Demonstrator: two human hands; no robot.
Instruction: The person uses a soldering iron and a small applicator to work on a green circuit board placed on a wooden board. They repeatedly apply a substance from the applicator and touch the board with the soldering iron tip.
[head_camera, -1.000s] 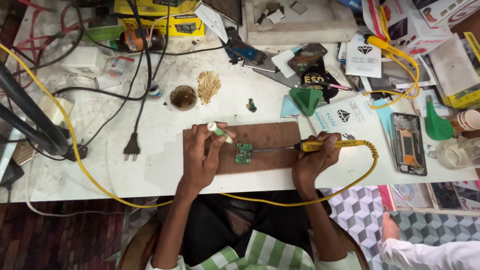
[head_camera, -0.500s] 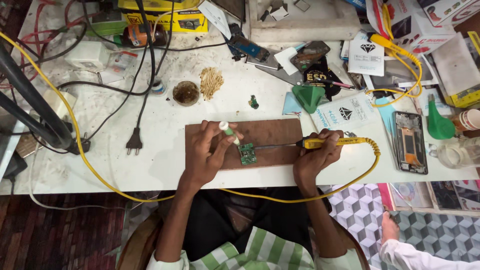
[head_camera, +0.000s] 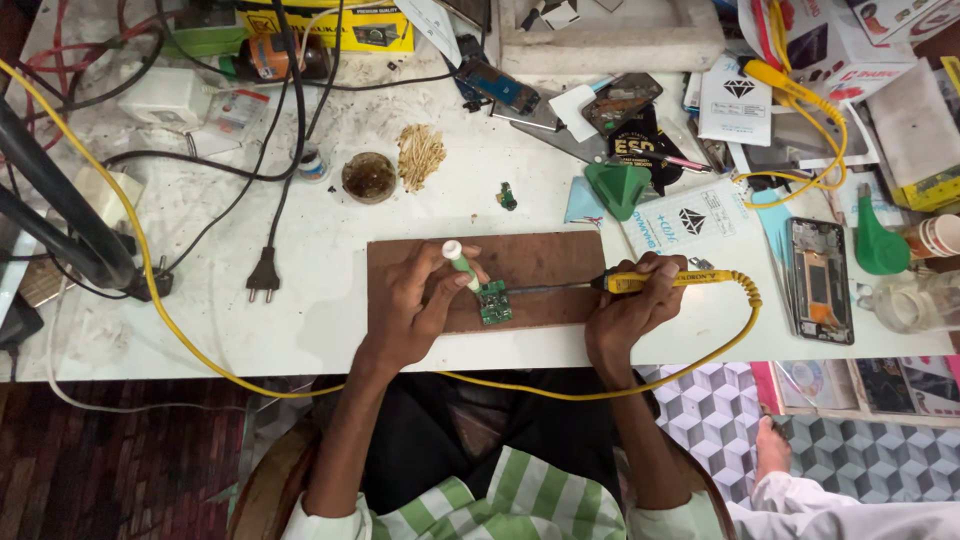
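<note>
I am sitting in an electronics repair workshop: my cluttered white worktable (head_camera: 330, 300) is carrying a yellow-handled soldering iron (head_camera: 660, 281), a small green circuit board (head_camera: 494, 303), an opened black phone (head_camera: 820, 280), a round tin of brown flux (head_camera: 369, 177) and tangled black cables (head_camera: 285, 120).

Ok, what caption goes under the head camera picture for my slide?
Right hand touches a yellow soldering iron to a green circuit board; left hand holds a white-green tube.

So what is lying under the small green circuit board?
The small green circuit board rests on a brown wooden board, which lies on the white table. The left hand covers the wooden board's left part, so anything there is hidden.
</note>
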